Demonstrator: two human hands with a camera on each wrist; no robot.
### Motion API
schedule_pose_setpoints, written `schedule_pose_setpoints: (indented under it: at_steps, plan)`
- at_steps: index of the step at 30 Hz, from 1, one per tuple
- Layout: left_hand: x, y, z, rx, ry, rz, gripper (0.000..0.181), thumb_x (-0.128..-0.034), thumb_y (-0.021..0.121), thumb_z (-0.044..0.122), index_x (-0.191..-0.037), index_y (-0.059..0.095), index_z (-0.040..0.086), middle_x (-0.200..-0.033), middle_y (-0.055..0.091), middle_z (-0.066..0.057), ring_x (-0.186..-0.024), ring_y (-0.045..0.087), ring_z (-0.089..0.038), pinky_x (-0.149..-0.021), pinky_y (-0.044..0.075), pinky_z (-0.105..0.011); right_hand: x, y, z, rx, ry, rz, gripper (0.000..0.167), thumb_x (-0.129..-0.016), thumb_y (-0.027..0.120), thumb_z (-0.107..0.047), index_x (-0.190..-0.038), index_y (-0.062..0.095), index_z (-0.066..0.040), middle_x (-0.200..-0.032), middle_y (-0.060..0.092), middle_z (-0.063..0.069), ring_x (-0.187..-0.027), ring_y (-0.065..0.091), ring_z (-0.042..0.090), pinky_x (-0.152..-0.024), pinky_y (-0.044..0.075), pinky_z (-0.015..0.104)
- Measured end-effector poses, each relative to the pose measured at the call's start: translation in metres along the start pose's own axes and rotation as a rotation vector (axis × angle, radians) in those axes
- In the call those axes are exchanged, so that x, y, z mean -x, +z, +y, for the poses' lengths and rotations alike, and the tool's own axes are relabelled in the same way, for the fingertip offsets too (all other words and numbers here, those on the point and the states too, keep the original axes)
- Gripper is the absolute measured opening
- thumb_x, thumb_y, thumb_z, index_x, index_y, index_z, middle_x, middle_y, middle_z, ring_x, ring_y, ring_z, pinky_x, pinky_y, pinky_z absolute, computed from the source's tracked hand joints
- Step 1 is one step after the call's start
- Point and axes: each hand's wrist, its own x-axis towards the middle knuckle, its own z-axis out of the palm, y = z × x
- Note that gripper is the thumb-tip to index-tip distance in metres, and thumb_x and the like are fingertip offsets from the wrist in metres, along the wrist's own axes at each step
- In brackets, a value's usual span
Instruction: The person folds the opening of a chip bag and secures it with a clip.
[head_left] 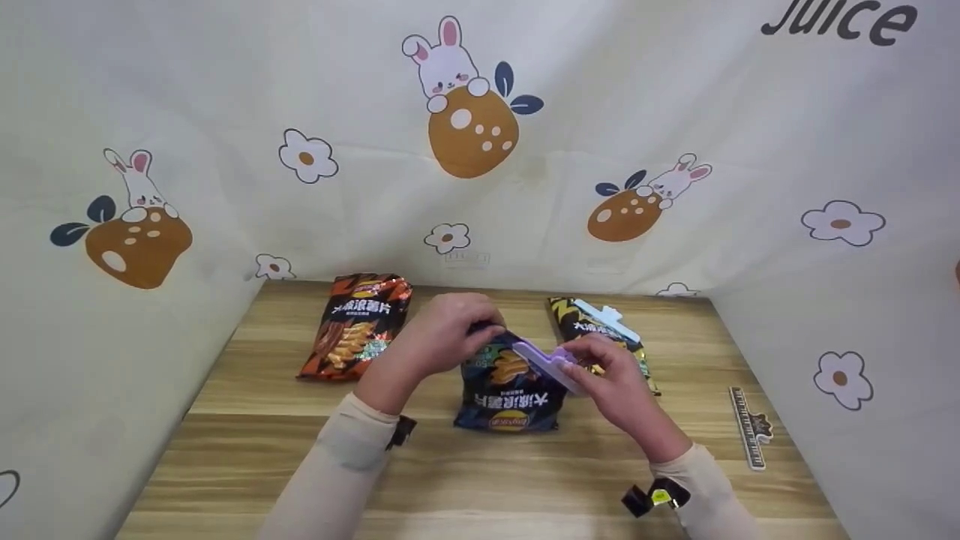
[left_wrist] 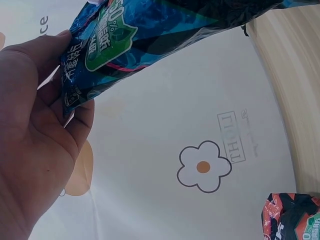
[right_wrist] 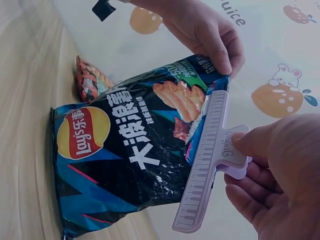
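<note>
Pinching, between thumb and curled fingers of the right hand (right_wrist: 282,165), the handle of a long lavender plastic clip (right_wrist: 202,165) with a keyboard print along its bar. Holding that bar lengthwise against the upper edge of a glossy blue-and-black crisp bag (right_wrist: 135,145), one end just beside the opposite thumb, the other overhanging the edge. Can't tell between bars spread by the squeeze and bars closed on the film. With the left hand (head_left: 450,330), pinching the far corner of that same edge. Holding the bag upright at the centre, logo end down toward the wood-grain tabletop (head_left: 420,487).

Judging by this, probably at the step of clipping the bag's edge, with the clip lined up but not yet released. Calls next, apparently, for checking the edge's full width between the bars, then relaxing the right-hand squeeze before freeing the corner.

Noting farther out, on the left of the tabletop, a red-and-black crisp bag (head_left: 356,326) without a visible clip; behind the right hand, a yellow-and-black crisp bag (head_left: 589,328) bearing a pale-blue clip (head_left: 611,320); and at far right, lying loose, a black-and-white keyboard-patterned clip (head_left: 748,429).
</note>
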Motion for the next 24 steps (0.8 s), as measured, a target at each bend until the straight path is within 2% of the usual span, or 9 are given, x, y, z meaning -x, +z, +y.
schedule_pose_setpoints:
  at_steps: [5,10,16,24]
  plan:
    - [0.0,0.0,0.0,-0.007,0.012,0.014,0.011,-0.1069,0.077,0.023,-0.106,0.081,0.013,-0.101,0.077,0.001,-0.091,0.073,-0.018,-0.082,0.063,-0.04,-0.001,-0.001,-0.002,-0.022,-0.007,0.002,0.021,-0.097,0.084,-0.005,-0.113,0.084,-0.018,-0.107,0.077,-0.002,-0.098,0.073,0.022,-0.086,0.062,0.031]
    - [0.001,0.001,0.002,-0.014,0.022,0.028,0.01,-0.1063,0.077,0.023,-0.105,0.082,0.014,-0.101,0.075,0.002,-0.089,0.071,-0.016,-0.08,0.062,-0.036,-0.002,0.0,-0.005,-0.044,-0.017,0.015,0.02,-0.097,0.084,-0.004,-0.111,0.085,-0.019,-0.104,0.077,0.0,-0.095,0.072,0.024,-0.081,0.061,0.031]
    - [0.001,0.0,0.004,-0.017,-0.001,0.018,0.011,-0.105,0.079,0.025,-0.106,0.085,0.015,-0.1,0.07,0.003,-0.089,0.067,-0.015,-0.077,0.06,-0.033,-0.006,0.003,-0.01,-0.022,-0.032,0.029,0.021,-0.098,0.084,-0.005,-0.11,0.085,-0.022,-0.1,0.076,-0.001,-0.089,0.07,0.023,-0.076,0.059,0.033]
    - [0.0,-0.001,0.004,-0.05,0.011,0.033,0.012,-0.1045,0.08,0.026,-0.108,0.087,0.016,-0.098,0.069,0.003,-0.084,0.063,-0.015,-0.072,0.056,-0.032,-0.012,0.006,-0.016,-0.004,-0.054,0.006,0.019,-0.099,0.084,-0.008,-0.111,0.085,-0.023,-0.1,0.076,-0.003,-0.088,0.071,0.022,-0.077,0.063,0.036]
